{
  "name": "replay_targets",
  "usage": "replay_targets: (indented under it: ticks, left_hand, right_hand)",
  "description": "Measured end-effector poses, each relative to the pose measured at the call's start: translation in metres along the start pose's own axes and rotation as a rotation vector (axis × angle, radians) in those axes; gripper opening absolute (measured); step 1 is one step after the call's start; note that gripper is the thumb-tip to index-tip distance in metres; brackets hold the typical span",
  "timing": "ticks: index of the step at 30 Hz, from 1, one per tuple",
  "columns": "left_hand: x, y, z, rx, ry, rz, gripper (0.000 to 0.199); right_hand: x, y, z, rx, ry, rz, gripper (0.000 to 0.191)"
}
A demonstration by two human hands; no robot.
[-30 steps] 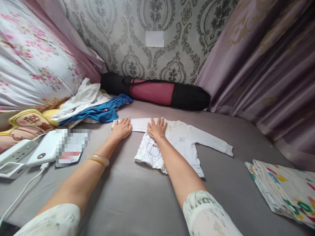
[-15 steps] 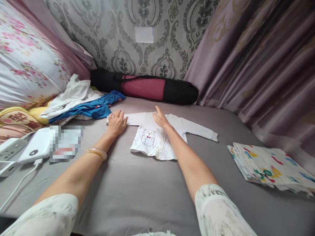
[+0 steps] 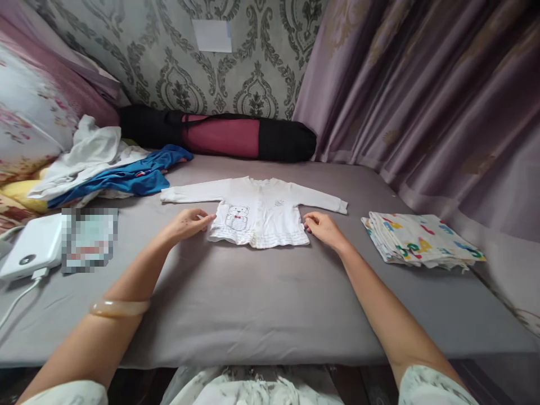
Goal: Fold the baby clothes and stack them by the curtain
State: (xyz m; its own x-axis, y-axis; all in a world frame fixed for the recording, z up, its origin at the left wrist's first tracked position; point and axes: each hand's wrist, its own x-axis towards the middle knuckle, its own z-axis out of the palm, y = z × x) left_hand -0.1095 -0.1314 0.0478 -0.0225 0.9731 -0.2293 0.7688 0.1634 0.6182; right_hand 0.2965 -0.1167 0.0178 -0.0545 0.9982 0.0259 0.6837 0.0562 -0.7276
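A small white long-sleeved baby shirt (image 3: 270, 216) lies flat on the grey sheet, sleeves spread to both sides. A bear with a red bow is printed near its lower left. My left hand (image 3: 189, 224) is at the shirt's left side edge, fingers curled and fingertips closed at the fabric. At the opposite side edge, my right hand (image 3: 324, 228) pinches the cloth between thumb and fingers, close above the hem. The exact grip of the left fingertips is partly hidden.
A folded cloth with colourful print (image 3: 422, 239) lies to the right. At left are white and blue clothes (image 3: 113, 174), a white power bank (image 3: 31, 247) with a cable, and a blurred-out packet (image 3: 89, 239). A black and maroon roll bag (image 3: 219, 135) rests against the wall.
Both hands have come down from the sleeve and upper chest to the shirt's lower sides, and closed there. The shirt now lies straighter with both sleeves extended. The view has shifted.
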Motion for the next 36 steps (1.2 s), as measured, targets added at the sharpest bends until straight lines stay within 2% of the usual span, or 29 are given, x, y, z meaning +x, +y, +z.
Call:
replay_targets:
  ticks: [3,8,10,13,16,21,23,26,29,32,36]
  left_hand:
    - [-0.016,-0.001,0.006,-0.047,-0.046,0.042,0.065]
    - [-0.029,-0.005,0.016,-0.194,-0.129,0.144,0.075]
    - [-0.031,-0.007,0.019,-0.238,-0.136,0.169,0.075]
    - [-0.032,-0.009,0.024,-0.251,-0.094,0.163,0.069]
    - [-0.032,-0.008,0.029,-0.212,0.007,0.142,0.061]
    - [-0.032,-0.002,0.039,-0.11,0.183,0.115,0.051]
    - [-0.032,0.0,0.044,-0.085,0.227,0.11,0.052]
    - [-0.031,0.0,0.05,-0.045,0.265,0.15,0.05]
    - [-0.031,-0.001,0.052,-0.018,0.287,0.185,0.044]
    - [-0.031,-0.001,0.052,-0.013,0.297,0.175,0.041]
    - [-0.033,0.003,0.051,0.02,0.28,0.137,0.042]
  right_hand:
    - [-0.02,-0.001,0.001,0.006,-0.053,-0.012,0.026]
    - [-0.044,-0.005,-0.002,-0.035,-0.201,-0.083,0.065]
    - [-0.049,-0.007,-0.002,-0.07,-0.22,-0.119,0.072]
    - [-0.054,-0.011,0.002,-0.148,-0.152,-0.126,0.067]
    - [-0.057,-0.017,0.008,-0.251,-0.056,-0.129,0.057]
    - [-0.063,-0.022,0.009,-0.314,-0.1,-0.186,0.065]
    - [-0.064,-0.023,0.009,-0.294,-0.079,-0.175,0.063]
    - [-0.065,-0.027,0.01,-0.277,0.004,-0.153,0.049]
    - [-0.066,-0.03,0.009,-0.29,0.002,-0.17,0.04]
    - [-0.068,-0.03,0.007,-0.303,-0.031,-0.199,0.042]
    - [-0.068,-0.03,0.011,-0.349,0.007,-0.176,0.044]
